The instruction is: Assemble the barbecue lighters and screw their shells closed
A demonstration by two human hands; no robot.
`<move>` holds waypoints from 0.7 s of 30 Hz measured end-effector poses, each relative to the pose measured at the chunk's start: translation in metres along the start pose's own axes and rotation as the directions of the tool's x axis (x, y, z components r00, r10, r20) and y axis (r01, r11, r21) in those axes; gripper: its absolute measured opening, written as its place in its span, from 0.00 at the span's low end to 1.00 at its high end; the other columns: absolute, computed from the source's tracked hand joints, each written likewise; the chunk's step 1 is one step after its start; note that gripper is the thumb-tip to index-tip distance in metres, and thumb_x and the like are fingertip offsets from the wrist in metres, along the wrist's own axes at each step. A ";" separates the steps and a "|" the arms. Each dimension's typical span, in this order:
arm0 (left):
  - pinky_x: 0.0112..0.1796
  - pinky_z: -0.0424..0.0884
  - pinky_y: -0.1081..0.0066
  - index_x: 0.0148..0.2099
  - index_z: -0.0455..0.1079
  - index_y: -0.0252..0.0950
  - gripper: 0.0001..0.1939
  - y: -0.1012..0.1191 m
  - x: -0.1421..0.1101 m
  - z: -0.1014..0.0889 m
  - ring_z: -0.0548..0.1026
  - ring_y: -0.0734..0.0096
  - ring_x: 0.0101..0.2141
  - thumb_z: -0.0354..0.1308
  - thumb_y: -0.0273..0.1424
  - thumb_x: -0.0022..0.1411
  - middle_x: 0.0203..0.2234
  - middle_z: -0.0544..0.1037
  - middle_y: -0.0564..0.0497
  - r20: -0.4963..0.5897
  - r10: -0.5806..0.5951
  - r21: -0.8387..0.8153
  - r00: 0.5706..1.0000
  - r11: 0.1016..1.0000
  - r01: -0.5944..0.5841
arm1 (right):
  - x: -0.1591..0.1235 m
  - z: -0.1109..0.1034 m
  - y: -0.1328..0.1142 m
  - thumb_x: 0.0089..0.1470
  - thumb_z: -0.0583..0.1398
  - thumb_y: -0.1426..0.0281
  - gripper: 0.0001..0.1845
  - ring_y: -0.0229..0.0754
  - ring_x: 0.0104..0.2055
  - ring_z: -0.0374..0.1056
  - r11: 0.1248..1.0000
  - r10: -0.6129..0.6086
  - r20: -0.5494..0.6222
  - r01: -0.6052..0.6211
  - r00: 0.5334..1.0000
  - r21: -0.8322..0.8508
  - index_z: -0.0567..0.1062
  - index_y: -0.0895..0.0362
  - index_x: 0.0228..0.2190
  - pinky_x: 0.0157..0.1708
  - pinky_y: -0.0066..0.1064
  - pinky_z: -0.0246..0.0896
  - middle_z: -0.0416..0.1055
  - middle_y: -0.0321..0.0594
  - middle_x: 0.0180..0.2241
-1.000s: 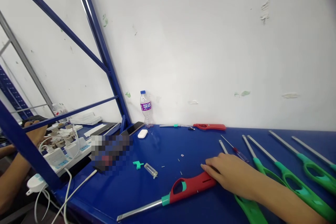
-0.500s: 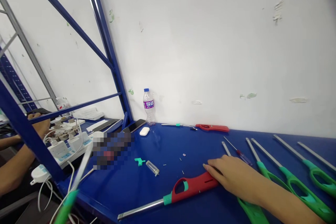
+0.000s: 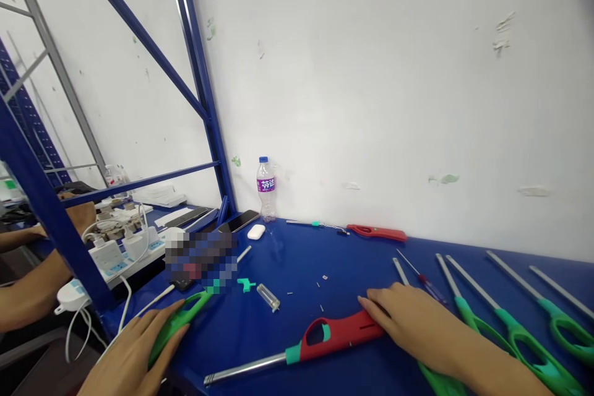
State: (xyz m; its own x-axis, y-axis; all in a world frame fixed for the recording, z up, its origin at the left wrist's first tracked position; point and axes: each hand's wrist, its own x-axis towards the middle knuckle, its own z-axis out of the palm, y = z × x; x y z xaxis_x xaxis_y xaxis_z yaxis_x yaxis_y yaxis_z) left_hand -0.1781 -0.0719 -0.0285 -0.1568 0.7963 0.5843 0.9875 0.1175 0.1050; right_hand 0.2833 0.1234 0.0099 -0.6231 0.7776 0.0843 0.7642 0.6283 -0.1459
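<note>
My right hand [image 3: 413, 322] lies flat, fingers stretched, on the rear end of a red long-nosed lighter [image 3: 320, 339] on the blue bench [image 3: 260, 346]. Its metal tube points toward the front left. My left hand [image 3: 132, 356] is at the bench's front left edge, fingers wrapped on the handle of a green lighter [image 3: 179, 320] whose tube runs up toward a blurred patch. A small green plastic part [image 3: 245, 285] and a clear little tube [image 3: 268, 297] lie between the two lighters.
Several green lighters [image 3: 510, 331] lie in a row at the right. A thin screwdriver [image 3: 420, 276], a red lighter shell [image 3: 377, 233], a water bottle [image 3: 265, 189], a phone [image 3: 238, 221] and an earbud case [image 3: 255, 232] sit near the wall. Another person's arms [image 3: 28, 294] work beyond the blue frame [image 3: 55, 223].
My left hand has come into view at the lower left, bringing a green lighter down onto the bench. My right hand stays on the red lighter. The view has shifted slightly.
</note>
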 end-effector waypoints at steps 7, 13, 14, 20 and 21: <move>0.40 0.82 0.69 0.54 0.80 0.45 0.24 0.021 0.015 0.002 0.85 0.62 0.42 0.50 0.52 0.74 0.47 0.78 0.47 -0.004 0.040 -0.034 0.999 0.999 -0.041 | -0.001 -0.001 0.000 0.74 0.47 0.62 0.25 0.56 0.40 0.78 1.000 -0.012 -0.005 0.012 1.000 0.002 0.82 0.52 0.39 0.38 0.41 0.62 0.82 0.46 0.37; 0.43 0.82 0.60 0.56 0.80 0.45 0.20 0.034 0.038 -0.002 0.83 0.57 0.42 0.51 0.45 0.75 0.46 0.79 0.46 -0.007 0.084 -0.008 0.996 0.996 -0.084 | 0.000 -0.004 -0.004 0.75 0.47 0.63 0.24 0.56 0.41 0.79 1.000 -0.011 -0.006 0.011 1.000 -0.001 0.82 0.52 0.40 0.39 0.41 0.62 0.82 0.46 0.38; 0.44 0.81 0.56 0.56 0.80 0.46 0.20 0.041 0.039 -0.003 0.83 0.54 0.43 0.51 0.44 0.74 0.46 0.79 0.45 -0.016 0.100 -0.002 0.995 0.995 -0.100 | 0.000 -0.004 -0.004 0.75 0.47 0.64 0.24 0.57 0.42 0.78 1.000 -0.007 -0.001 0.007 1.000 -0.001 0.82 0.53 0.40 0.40 0.42 0.62 0.82 0.47 0.38; 0.52 0.79 0.65 0.69 0.67 0.52 0.25 0.147 0.026 0.015 0.78 0.60 0.54 0.57 0.31 0.73 0.56 0.77 0.46 -0.004 0.460 -0.187 0.888 0.872 -0.452 | -0.004 -0.014 -0.011 0.76 0.45 0.61 0.27 0.57 0.41 0.78 1.000 0.021 0.025 -0.021 0.999 0.003 0.80 0.55 0.38 0.40 0.42 0.60 0.81 0.48 0.36; 0.50 0.80 0.66 0.69 0.66 0.52 0.28 0.167 0.025 0.023 0.79 0.61 0.52 0.59 0.29 0.71 0.56 0.77 0.47 0.017 0.503 -0.219 0.864 0.845 -0.488 | -0.004 -0.016 -0.012 0.76 0.45 0.60 0.27 0.55 0.41 0.78 1.000 0.023 0.026 -0.023 0.999 0.002 0.80 0.55 0.37 0.40 0.41 0.59 0.81 0.47 0.37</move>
State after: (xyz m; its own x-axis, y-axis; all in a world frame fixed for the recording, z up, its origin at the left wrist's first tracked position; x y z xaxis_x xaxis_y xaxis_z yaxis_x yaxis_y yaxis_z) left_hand -0.0168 -0.0190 -0.0146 0.3613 0.7570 0.5444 0.9079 -0.4187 -0.0203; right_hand 0.2797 0.1132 0.0274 -0.6096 0.7908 0.0554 0.7780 0.6102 -0.1496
